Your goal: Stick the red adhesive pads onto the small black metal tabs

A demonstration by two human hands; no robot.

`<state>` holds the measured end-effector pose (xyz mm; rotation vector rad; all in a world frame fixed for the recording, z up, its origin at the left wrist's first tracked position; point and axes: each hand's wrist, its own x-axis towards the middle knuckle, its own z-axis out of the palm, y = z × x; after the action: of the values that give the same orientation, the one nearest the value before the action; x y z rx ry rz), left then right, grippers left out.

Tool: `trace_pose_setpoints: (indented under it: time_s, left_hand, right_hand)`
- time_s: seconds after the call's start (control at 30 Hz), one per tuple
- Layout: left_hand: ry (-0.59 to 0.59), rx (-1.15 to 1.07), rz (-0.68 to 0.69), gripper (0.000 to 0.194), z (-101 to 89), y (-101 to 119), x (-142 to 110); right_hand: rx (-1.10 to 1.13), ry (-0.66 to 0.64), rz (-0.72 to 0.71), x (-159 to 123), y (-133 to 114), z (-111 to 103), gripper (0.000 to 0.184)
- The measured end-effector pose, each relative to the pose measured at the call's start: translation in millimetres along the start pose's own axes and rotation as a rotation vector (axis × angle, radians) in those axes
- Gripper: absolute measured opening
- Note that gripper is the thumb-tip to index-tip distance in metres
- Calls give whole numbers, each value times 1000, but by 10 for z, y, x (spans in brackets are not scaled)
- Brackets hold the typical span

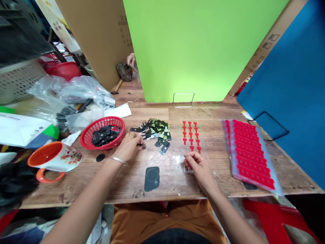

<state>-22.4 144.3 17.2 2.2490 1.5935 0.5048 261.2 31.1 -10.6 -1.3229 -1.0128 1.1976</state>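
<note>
My left hand (130,145) rests between a red plastic basket (86,142) and a loose pile of small black and olive-looking notched pieces (159,128). Its fingers are curled, and a small dark piece (139,144) shows at their tips. To the right, my right hand (200,166) has thumb and fingers pinched together low over a clear plastic sheet (175,169). What the pinch holds is hidden. Just above it, small red T-shaped pieces (190,135) lie in rows on the sheet. Dark flat pieces (105,135) fill the basket.
Stacked clear sheets of red pieces (251,152) lie at right. An orange-and-white mug (68,157) and plastic bags (83,89) crowd the left. Green (203,51) and blue boards (286,101) stand behind. Another person's hand (131,60) shows beside a metal block (124,71).
</note>
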Motion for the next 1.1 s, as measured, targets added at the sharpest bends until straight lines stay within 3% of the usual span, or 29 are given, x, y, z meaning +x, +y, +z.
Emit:
trace_pose_setpoints:
  time_s: [0.07,0.17,0.3,0.43,0.77,0.9,0.97,1.03,1.1]
  left_hand:
    - [-54,91,-2,8,-9,63,-46]
    - [-55,33,-53,11,60,281,-187]
    - [-9,-45,24,15,316,711,-446]
    - [10,-8,63,18,553,958,-602]
    - [32,-64,26,17,687,895,-623]
    - [13,-82,31,15,655,904,-597]
    - [27,-124,14,13,631,920,-576]
    - [59,-225,-40,10,630,953,-542]
    - [50,-459,-143,9,669,1013,-484]
  right_hand:
    - [-49,-22,-27,-14,-5,27,21]
    - [-228,-58,-180,-48,-26,91,17]
    - [-616,-169,-540,-89,-40,217,34]
    - [-901,-242,-686,-84,22,305,42]
    - [-1029,-297,-727,-33,69,314,35]
    - [-959,-294,-696,-12,25,307,32]
    - [-862,-219,-653,60,22,213,32]
    - [-779,-60,-575,183,23,52,27]
    - [-792,71,-463,336,20,-137,16]
